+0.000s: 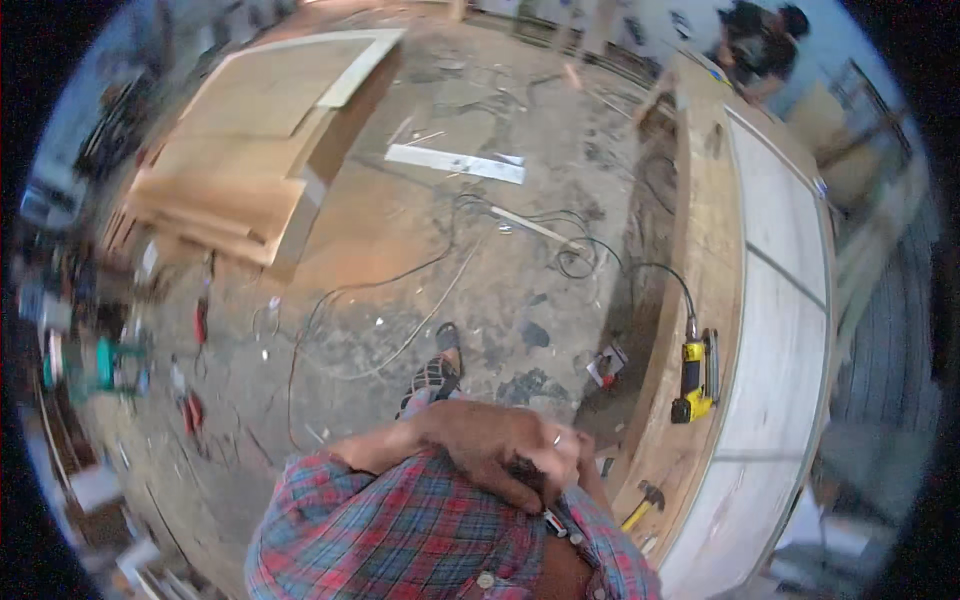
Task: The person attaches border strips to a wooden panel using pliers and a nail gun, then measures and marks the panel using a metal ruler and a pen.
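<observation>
Close in front of my chest, my left hand (pixel 495 450) is closed with its fingers bent inward; what it holds, if anything, is hidden. My right hand (pixel 588 458) is right beside it, mostly covered by the left, so its fingers cannot be made out. A small shiny metal and dark item (pixel 554 522) shows just below the hands against my plaid shirt (pixel 390 530). To the right, a yellow and black nail gun (pixel 692 380) rests on the wooden workbench (pixel 708 215). Nearer to me on the same bench is a hammer (pixel 645 504) with a yellow handle.
A long framed white panel (pixel 785 345) lies along the bench. A dark air hose (pixel 655 266) runs from the nail gun across the floor. At the far left are stacked wooden boards (pixel 245 150); a white strip (pixel 455 162) lies on the floor. Another person (pixel 755 50) is at the bench's far end.
</observation>
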The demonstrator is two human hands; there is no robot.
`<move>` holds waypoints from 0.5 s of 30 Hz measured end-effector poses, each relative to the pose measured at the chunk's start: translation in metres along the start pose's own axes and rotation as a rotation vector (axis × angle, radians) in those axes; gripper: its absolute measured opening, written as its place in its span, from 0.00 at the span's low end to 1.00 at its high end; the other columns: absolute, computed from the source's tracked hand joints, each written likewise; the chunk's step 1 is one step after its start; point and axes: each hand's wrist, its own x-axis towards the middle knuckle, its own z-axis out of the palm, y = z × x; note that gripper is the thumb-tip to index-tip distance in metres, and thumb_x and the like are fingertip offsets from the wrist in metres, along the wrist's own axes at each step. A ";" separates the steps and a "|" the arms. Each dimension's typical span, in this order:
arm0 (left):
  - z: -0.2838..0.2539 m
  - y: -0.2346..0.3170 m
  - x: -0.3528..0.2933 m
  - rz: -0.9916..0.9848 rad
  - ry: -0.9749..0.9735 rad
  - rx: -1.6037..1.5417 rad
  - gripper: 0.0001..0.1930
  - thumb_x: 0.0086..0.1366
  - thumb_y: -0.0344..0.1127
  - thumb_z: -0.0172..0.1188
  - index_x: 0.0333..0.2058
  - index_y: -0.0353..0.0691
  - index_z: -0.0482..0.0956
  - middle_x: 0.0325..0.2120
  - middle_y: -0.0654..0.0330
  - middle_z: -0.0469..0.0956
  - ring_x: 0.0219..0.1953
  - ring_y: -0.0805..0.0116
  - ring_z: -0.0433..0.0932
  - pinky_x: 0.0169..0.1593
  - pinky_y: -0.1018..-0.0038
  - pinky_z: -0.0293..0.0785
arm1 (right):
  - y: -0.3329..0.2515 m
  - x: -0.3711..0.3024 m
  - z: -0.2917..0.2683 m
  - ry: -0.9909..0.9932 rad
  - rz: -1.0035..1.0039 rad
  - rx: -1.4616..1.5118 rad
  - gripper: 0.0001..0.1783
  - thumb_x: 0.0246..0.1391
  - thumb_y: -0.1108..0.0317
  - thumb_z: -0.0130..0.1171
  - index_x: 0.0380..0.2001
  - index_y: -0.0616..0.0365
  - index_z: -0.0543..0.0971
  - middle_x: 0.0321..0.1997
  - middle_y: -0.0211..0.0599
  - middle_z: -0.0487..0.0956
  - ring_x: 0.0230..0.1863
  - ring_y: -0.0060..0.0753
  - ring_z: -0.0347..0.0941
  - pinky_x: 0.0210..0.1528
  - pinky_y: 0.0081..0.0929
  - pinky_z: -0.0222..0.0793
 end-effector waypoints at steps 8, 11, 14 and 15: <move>-0.149 0.031 0.014 -0.068 -0.325 -0.205 0.07 0.68 0.28 0.64 0.43 0.33 0.83 0.43 0.50 0.82 0.46 0.50 0.82 0.50 0.61 0.77 | -0.190 0.022 0.053 0.329 -0.132 0.064 0.17 0.63 0.57 0.59 0.39 0.61 0.86 0.40 0.49 0.87 0.45 0.46 0.86 0.46 0.41 0.78; -0.173 0.025 0.014 -0.131 -0.192 -0.329 0.04 0.68 0.24 0.62 0.40 0.31 0.81 0.38 0.48 0.82 0.39 0.54 0.83 0.41 0.64 0.79 | -0.224 0.033 0.071 0.372 -0.384 0.209 0.18 0.64 0.57 0.59 0.43 0.60 0.86 0.40 0.49 0.87 0.42 0.47 0.85 0.46 0.44 0.78; -0.182 -0.007 0.040 -0.087 0.162 -0.517 0.04 0.66 0.23 0.63 0.36 0.35 0.76 0.31 0.50 0.78 0.30 0.61 0.79 0.32 0.66 0.75 | -0.220 0.041 0.076 0.293 -0.095 0.313 0.18 0.62 0.53 0.60 0.39 0.57 0.87 0.37 0.50 0.86 0.35 0.50 0.81 0.42 0.48 0.77; -0.184 -0.016 0.051 -0.113 0.248 -0.573 0.06 0.65 0.24 0.63 0.35 0.36 0.74 0.28 0.51 0.76 0.27 0.63 0.77 0.29 0.67 0.73 | -0.216 0.048 0.076 0.349 0.001 0.354 0.18 0.61 0.53 0.61 0.39 0.56 0.87 0.37 0.51 0.85 0.36 0.51 0.81 0.41 0.49 0.77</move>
